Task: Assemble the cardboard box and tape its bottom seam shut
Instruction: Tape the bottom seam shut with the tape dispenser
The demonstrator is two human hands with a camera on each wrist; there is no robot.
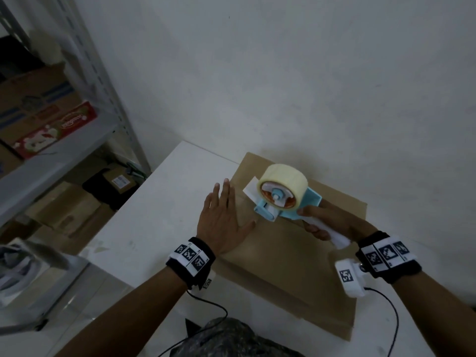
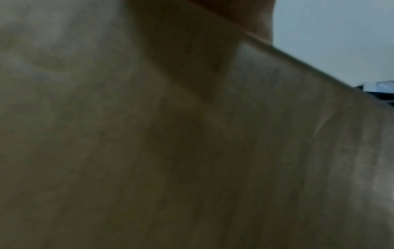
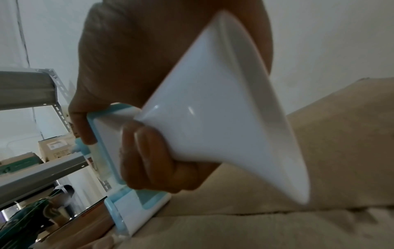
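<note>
A brown cardboard box [image 1: 288, 256] stands on the white table [image 1: 154, 228] with its flaps folded shut on top. My left hand [image 1: 224, 217] lies flat, fingers straight, on the box's left edge; the left wrist view shows only blurred cardboard [image 2: 149, 151]. My right hand [image 1: 324, 222] grips the white handle [image 3: 213, 118] of a light-blue tape dispenser [image 1: 280, 199] that carries a roll of pale clear tape [image 1: 286, 181]. The dispenser's front sits low over the box top near the far left. A loose tape end sticks out by the roller.
A metal shelving rack [image 1: 85, 104] with cartons and a red box [image 1: 56, 130] stands at the left. More cartons lie on the floor under it. The white wall [image 1: 309, 73] is just behind the table. Cables trail from my wrists at the front.
</note>
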